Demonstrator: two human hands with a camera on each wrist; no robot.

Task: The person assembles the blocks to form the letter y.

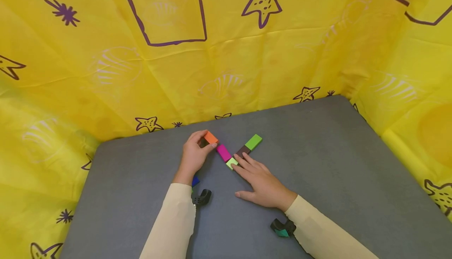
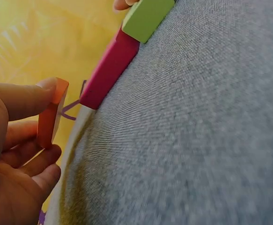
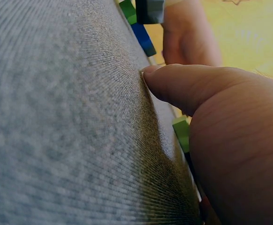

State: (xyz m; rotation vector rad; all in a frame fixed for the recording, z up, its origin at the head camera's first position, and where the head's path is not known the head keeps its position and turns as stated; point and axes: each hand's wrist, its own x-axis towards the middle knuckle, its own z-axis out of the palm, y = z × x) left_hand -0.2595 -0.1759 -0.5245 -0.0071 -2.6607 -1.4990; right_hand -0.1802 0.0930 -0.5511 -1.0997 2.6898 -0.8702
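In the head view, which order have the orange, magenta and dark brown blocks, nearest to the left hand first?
1. Orange block: held by the left hand.
2. Magenta block: right of the orange.
3. Dark brown block: farther right.

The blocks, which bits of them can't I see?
Head view: orange block, partly covered by the left hand.
Head view: dark brown block, partly covered by the right hand.
Head view: blue block, partly hidden by the left arm.
Left wrist view: light green block, cut off by the top edge.
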